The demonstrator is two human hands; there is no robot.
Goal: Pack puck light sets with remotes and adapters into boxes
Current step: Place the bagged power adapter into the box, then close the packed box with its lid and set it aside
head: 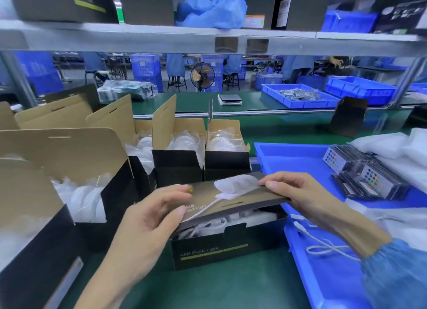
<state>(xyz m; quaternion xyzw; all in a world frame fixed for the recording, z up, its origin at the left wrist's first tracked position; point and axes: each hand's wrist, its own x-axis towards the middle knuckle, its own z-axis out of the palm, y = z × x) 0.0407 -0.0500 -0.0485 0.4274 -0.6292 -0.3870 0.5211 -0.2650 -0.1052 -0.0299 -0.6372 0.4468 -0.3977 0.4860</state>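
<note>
A black "LED Puck Light" box (pixel 212 251) lies on the green table in front of me, its lid (pixel 245 198) folded partly down. A white bagged adapter (pixel 235 185) with its cable sits on top of the lid, the cable running into the box. My left hand (pixel 150 218) holds the lid's left edge, fingers curled round it. At the lid's right end my right hand (pixel 298 191) grips it, thumb on top. Bagged white puck lights and cables show inside the box.
Several open boxes (pixel 175 156) holding bagged puck lights stand behind and to the left. A blue tray (pixel 288 156) on the right carries stacked remotes (pixel 367 177) and a loose white cable (pixel 323 246). White bags lie far right. More blue bins sit beyond the belt.
</note>
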